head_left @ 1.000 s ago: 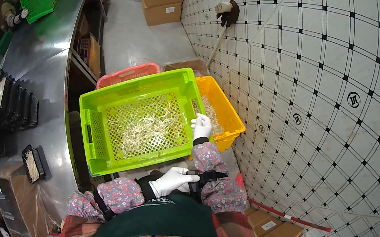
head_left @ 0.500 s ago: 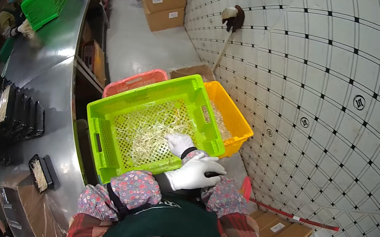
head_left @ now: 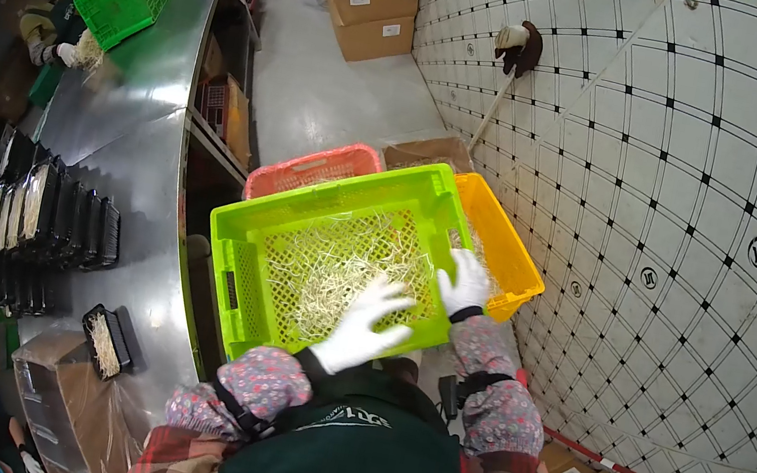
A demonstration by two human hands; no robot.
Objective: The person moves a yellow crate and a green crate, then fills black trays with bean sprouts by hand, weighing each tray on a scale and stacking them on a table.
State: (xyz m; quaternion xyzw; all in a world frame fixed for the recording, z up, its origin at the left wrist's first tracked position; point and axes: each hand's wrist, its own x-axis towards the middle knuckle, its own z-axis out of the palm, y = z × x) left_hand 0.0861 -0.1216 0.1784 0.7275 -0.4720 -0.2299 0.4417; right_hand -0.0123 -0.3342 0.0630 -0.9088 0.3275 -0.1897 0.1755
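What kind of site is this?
Probably a food-packing room: a long metal table holds rows of black trays, a crate holds pale, thin strands, and cardboard boxes stand stacked on the floor.

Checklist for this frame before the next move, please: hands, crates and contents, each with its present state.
1. White-gloved left hand empty: ok, fingers spread.
2. White-gloved right hand gripping the lime-green plastic crate: cannot tell; it is at the crate's right side.
3. Pale, thin strands gathered in one neat pile: not ok, some lie scattered across the perforated floor.
4. Yellow plastic crate fully uncovered: not ok, the lime-green one overlaps it.
5. Lime-green crate's support secure: cannot tell, underside hidden.
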